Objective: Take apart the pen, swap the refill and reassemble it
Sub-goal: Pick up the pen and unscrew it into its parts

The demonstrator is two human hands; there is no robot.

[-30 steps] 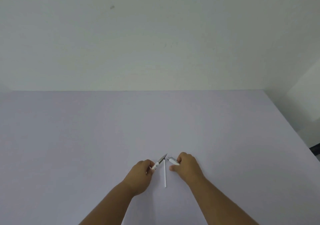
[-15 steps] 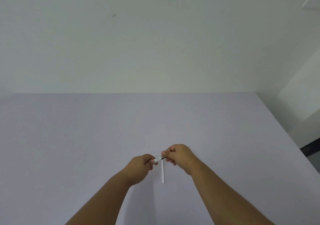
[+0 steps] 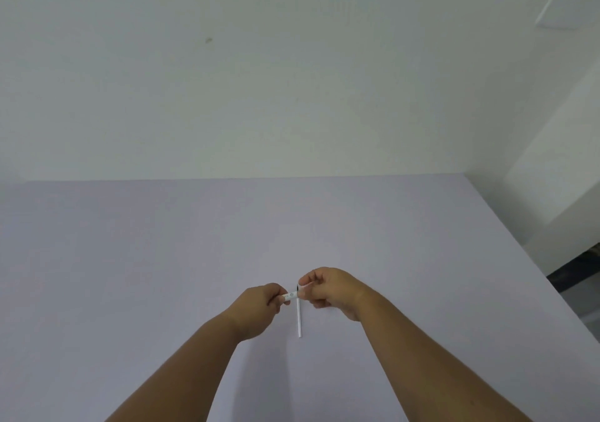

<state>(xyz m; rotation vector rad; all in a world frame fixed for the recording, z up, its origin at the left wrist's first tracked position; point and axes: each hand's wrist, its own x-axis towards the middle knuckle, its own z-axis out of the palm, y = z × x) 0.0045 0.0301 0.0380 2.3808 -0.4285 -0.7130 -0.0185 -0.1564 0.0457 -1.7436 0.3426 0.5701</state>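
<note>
A small white pen (image 3: 290, 296) is held level just above the pale lilac table (image 3: 162, 259), between both hands. My left hand (image 3: 259, 308) grips its left end in a closed fist. My right hand (image 3: 328, 287) pinches its right end, where a dark bit shows at the fingertips. Most of the pen is hidden inside the fingers. A thin white refill (image 3: 298, 319) lies on the table right below the pen, pointing toward me.
The table's right edge (image 3: 519, 249) runs diagonally toward me, with a dark floor gap beyond it. A plain white wall (image 3: 292, 80) stands behind the far edge.
The two pen pieces, apart and angled a second ago, have been brought together end to end. My right hand moved left and up onto the joint; the refill on the table stayed put.
</note>
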